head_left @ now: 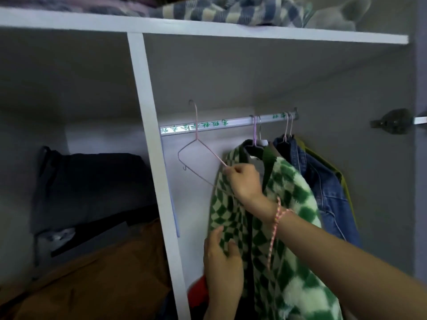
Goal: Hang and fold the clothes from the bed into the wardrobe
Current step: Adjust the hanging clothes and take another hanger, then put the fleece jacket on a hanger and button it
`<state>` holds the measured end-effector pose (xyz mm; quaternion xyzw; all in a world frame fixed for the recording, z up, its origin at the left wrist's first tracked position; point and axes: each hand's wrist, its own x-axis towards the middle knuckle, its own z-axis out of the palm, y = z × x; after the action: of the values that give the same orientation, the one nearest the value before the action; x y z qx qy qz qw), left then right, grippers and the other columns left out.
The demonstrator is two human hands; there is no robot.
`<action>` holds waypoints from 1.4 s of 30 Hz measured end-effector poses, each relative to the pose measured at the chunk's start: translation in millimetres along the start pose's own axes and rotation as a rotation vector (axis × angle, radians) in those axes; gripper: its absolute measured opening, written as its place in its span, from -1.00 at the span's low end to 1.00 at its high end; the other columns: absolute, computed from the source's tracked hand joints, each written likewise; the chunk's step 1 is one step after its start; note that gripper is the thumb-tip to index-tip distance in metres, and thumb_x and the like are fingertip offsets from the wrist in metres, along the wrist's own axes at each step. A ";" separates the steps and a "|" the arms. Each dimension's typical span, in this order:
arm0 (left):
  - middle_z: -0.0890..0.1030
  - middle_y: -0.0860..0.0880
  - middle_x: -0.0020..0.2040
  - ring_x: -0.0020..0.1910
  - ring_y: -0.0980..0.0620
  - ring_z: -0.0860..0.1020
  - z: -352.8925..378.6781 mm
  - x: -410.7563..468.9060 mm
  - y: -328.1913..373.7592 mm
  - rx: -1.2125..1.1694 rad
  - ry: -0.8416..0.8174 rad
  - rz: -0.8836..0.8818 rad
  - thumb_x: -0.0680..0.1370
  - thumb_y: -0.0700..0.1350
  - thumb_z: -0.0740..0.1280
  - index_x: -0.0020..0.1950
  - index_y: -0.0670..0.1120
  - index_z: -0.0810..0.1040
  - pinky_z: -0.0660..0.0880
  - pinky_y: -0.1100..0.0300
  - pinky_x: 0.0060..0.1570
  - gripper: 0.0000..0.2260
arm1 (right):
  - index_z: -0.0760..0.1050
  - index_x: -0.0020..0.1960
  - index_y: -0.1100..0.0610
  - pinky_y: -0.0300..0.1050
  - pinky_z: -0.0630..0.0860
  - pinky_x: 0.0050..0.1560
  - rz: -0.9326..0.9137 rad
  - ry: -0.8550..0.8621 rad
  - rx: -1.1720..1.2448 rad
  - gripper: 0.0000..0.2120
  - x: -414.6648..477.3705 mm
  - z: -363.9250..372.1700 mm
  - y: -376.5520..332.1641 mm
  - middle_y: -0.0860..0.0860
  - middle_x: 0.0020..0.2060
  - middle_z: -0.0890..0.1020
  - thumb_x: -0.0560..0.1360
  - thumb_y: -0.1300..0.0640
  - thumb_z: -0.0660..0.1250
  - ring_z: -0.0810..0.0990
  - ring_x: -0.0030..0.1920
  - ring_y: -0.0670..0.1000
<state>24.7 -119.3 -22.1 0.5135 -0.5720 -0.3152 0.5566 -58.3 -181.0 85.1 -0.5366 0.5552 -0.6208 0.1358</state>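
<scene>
A green-and-white checked fleece jacket (pixel 286 204) hangs from the wardrobe rail (pixel 231 123) on a hanger. My right hand (pixel 242 181) pinches the corner of an empty pink wire hanger (pixel 198 155), lifted off the rail and tilted, its hook above the rail. My left hand (pixel 221 257) holds the checked jacket's left front edge lower down. A blue denim jacket (pixel 323 188) hangs to the right of the checked one.
A white divider panel (pixel 152 144) separates the hanging bay from a left compartment with dark folded clothes (pixel 92 181) and a brown garment (pixel 104 273). Blankets (pixel 231 10) lie on the top shelf. A red item (pixel 198 292) sits low by the divider.
</scene>
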 end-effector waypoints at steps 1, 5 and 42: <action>0.43 0.03 0.31 0.26 0.09 0.39 1.6 0.4 1.3 0.006 0.009 0.021 0.59 -0.18 0.20 0.34 0.00 0.39 0.33 0.14 0.32 -0.68 | 0.55 -0.31 0.19 -0.20 0.33 -0.29 0.003 0.001 0.020 -0.71 -6.4 -6.8 5.6 -0.01 -0.43 0.48 0.56 0.18 0.24 0.44 -0.34 -0.06; 0.38 -0.01 0.38 0.32 0.01 0.38 17.9 -3.6 9.4 -0.147 -0.010 -0.031 0.61 -0.11 0.18 0.45 -0.02 0.26 0.30 0.27 0.19 -0.60 | 0.61 -0.10 0.25 -0.20 0.45 -0.14 0.007 0.120 0.132 -0.85 -39.6 -48.8 41.0 0.07 -0.28 0.61 0.53 0.22 0.29 0.53 -0.23 -0.06; 0.57 -0.13 -0.32 -0.53 0.06 0.54 92.6 -710.6 -74.1 0.534 -2.234 -0.405 0.56 -0.24 0.25 0.13 -0.29 0.50 0.45 0.26 -0.57 -0.81 | 0.23 0.09 -0.01 -0.16 0.42 0.00 1.690 0.912 -0.795 -0.48 -872.7 -392.3 70.5 -0.03 0.17 0.51 0.29 -0.20 0.39 0.53 0.15 0.01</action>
<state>-151.2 507.6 -330.5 0.1331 -0.6998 -0.5447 -0.4426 -71.0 675.0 -348.2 0.3072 0.9136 -0.2394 0.1170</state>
